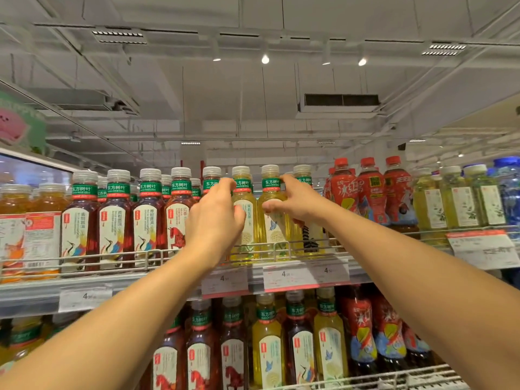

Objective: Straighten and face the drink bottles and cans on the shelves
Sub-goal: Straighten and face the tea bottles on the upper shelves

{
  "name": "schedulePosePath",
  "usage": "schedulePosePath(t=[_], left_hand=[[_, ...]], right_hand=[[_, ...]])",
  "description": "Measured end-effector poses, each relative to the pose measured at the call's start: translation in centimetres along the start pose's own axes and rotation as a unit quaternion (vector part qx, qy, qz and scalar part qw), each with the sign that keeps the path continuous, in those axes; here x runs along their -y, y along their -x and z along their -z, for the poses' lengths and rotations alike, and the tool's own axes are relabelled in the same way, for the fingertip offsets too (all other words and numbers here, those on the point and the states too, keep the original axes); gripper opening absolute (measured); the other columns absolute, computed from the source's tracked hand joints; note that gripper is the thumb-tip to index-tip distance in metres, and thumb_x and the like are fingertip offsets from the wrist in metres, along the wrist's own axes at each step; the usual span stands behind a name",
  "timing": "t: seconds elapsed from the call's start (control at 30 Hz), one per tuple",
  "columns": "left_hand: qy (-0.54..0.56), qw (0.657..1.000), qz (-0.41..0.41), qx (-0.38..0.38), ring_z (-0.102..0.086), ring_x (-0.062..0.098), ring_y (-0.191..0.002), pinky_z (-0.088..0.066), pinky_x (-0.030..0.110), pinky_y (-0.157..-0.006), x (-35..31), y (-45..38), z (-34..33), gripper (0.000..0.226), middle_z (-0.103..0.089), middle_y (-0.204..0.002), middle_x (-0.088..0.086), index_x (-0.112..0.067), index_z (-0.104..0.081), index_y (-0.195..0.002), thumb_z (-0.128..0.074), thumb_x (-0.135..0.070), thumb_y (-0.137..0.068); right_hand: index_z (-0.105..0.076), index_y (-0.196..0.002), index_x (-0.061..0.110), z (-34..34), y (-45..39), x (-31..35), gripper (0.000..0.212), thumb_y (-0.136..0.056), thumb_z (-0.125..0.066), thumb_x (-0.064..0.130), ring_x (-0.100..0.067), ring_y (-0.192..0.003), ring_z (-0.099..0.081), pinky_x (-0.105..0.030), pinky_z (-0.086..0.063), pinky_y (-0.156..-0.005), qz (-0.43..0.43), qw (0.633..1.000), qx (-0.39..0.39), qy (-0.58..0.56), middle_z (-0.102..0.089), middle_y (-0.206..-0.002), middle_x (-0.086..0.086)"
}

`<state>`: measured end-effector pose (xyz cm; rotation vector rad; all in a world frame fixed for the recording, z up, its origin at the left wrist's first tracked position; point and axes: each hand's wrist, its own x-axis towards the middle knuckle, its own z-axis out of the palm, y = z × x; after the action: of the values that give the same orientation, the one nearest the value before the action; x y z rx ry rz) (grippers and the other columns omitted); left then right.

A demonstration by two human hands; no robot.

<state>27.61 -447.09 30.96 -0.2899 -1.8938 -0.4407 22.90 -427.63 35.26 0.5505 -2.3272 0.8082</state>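
On the top shelf (pixel 36 294) stands a row of tea bottles with white caps and green neck bands. My left hand (pixel 213 220) reaches up, its fingers and thumb curled round a pale yellow bottle (pixel 245 237) and hiding much of the dark bottle (pixel 211 175) left of it. My right hand (pixel 298 201) grips the neighbouring yellow bottle (pixel 271 235), thumb on its shoulder and fingers behind its neck. Both yellow bottles stand upright behind the wire front rail (pixel 112 254), labels turned partly sideways.
Dark red tea bottles (pixel 112 220) fill the shelf to the left and red iced-tea bottles (pixel 368 190) and more yellow ones (pixel 455 204) to the right. Price tags (pixel 284 274) hang on the shelf edge. A lower shelf holds mixed tea bottles (pixel 267 347).
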Motion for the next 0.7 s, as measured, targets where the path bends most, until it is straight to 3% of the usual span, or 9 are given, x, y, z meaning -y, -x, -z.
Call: schedulePosePath(t=[0.1, 0.13, 0.23, 0.3, 0.4, 0.47, 0.6, 0.7], left_hand=[[-0.020, 0.999, 0.031, 0.019, -0.066, 0.033, -0.100, -0.057, 0.049, -0.084, -0.3, -2.0, -0.6, 0.046, -0.069, -0.118, 0.004, -0.025, -0.042, -0.137, -0.058, -0.036, -0.096], [-0.028, 0.999, 0.038, 0.026, -0.066, 0.034, -0.099, -0.057, 0.048, -0.083, -0.3, -2.4, -0.9, 0.047, -0.069, -0.116, 0.005, -0.025, -0.041, -0.138, -0.059, -0.038, -0.096], [-0.032, 0.997, 0.046, 0.049, -0.066, 0.031, -0.097, -0.058, 0.046, -0.080, -0.2, -3.3, -1.7, 0.050, -0.070, -0.111, 0.005, -0.023, -0.040, -0.137, -0.061, -0.043, -0.096], [-0.027, 0.996, 0.050, 0.066, -0.067, 0.029, -0.095, -0.058, 0.045, -0.079, 0.0, -3.6, -2.2, 0.051, -0.069, -0.109, 0.005, -0.023, -0.039, -0.136, -0.061, -0.046, -0.096], [-0.020, 0.995, 0.059, 0.082, -0.066, 0.029, -0.095, -0.058, 0.045, -0.078, 0.2, -3.8, -2.7, 0.052, -0.068, -0.109, 0.005, -0.023, -0.040, -0.134, -0.060, -0.052, -0.095], [-0.025, 0.994, 0.066, 0.087, -0.066, 0.030, -0.098, -0.057, 0.043, -0.076, 0.1, -3.8, -3.0, 0.055, -0.067, -0.111, 0.006, -0.022, -0.041, -0.134, -0.059, -0.055, -0.094], [-0.059, 0.992, 0.060, 0.094, -0.066, 0.032, -0.101, -0.055, 0.042, -0.072, -0.2, -3.4, -3.3, 0.065, -0.066, -0.115, 0.008, -0.019, -0.036, -0.141, -0.060, -0.057, -0.094], [-0.083, 0.992, 0.043, 0.088, -0.066, 0.031, -0.098, -0.050, 0.037, -0.065, -0.4, -3.3, -3.0, 0.066, -0.066, -0.113, 0.009, -0.015, -0.035, -0.142, -0.060, -0.055, -0.095]], right_hand=[[-0.051, -0.125, 0.023, 0.2, 0.4, 0.2, 0.051, -0.086, -0.078, 0.043, -0.014, -0.085, -0.067, -0.035, -0.057, -0.069, 0.018, 0.998, 0.021, -0.050, -0.069, -0.109, 0.002], [-0.052, -0.126, 0.024, 0.0, 0.4, 0.1, 0.052, -0.086, -0.078, 0.044, -0.014, -0.086, -0.067, -0.036, -0.057, -0.070, 0.021, 0.998, 0.021, -0.052, -0.069, -0.111, 0.002], [-0.049, -0.140, 0.024, -0.1, 0.9, -0.3, 0.067, -0.084, -0.078, 0.048, -0.018, -0.115, -0.062, -0.039, -0.052, -0.097, 0.033, 0.999, 0.000, -0.027, -0.063, -0.134, 0.001], [-0.046, -0.148, 0.021, 0.3, 1.6, -0.9, 0.071, -0.088, -0.076, 0.043, -0.016, -0.127, -0.055, -0.032, -0.044, -0.102, 0.070, 0.995, -0.064, -0.015, -0.057, -0.143, 0.002], [-0.059, -0.136, 0.018, 1.2, 2.9, -3.1, 0.045, -0.093, -0.070, 0.028, -0.013, -0.116, -0.062, -0.030, -0.050, -0.097, 0.113, 0.965, -0.235, 0.035, -0.066, -0.130, 0.003], [-0.061, -0.129, 0.019, 1.4, 3.7, -4.9, 0.036, -0.094, -0.067, 0.029, -0.017, -0.111, -0.064, -0.033, -0.052, -0.088, 0.078, 0.948, -0.302, 0.068, -0.068, -0.124, 0.002], [-0.049, -0.138, 0.017, 0.2, 4.2, -7.0, 0.058, -0.096, -0.058, 0.055, -0.030, -0.107, -0.065, -0.042, -0.052, -0.084, -0.016, 0.962, -0.222, 0.156, -0.068, -0.119, -0.005], [-0.049, -0.136, 0.018, -0.2, 3.7, -7.5, 0.065, -0.093, -0.051, 0.068, -0.030, -0.099, -0.067, -0.042, -0.055, -0.081, -0.051, 0.974, -0.163, 0.147, -0.070, -0.112, -0.006]])
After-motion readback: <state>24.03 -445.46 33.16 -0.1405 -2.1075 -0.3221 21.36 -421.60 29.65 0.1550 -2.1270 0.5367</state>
